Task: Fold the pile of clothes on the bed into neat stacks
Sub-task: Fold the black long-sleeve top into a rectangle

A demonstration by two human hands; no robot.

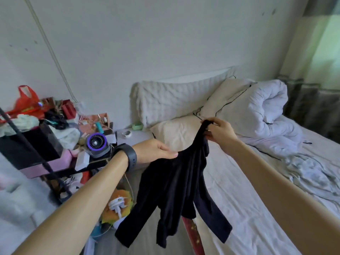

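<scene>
A black long-sleeved top (174,184) hangs in the air over the left edge of the bed (239,208), its sleeves dangling down. My left hand (156,151) pinches one shoulder of the top, with a dark watch on that wrist. My right hand (219,131) grips the other shoulder a little higher, bunching the cloth. A crumpled grey-white garment (312,173) lies on the sheet at the right.
Cream pillows (184,131) and a rolled white duvet (266,115) lie at the head of the bed. A cluttered shelf (46,137) with bags, boxes and a small purple-ringed fan (96,143) stands left of the bed. More clutter sits on the floor below.
</scene>
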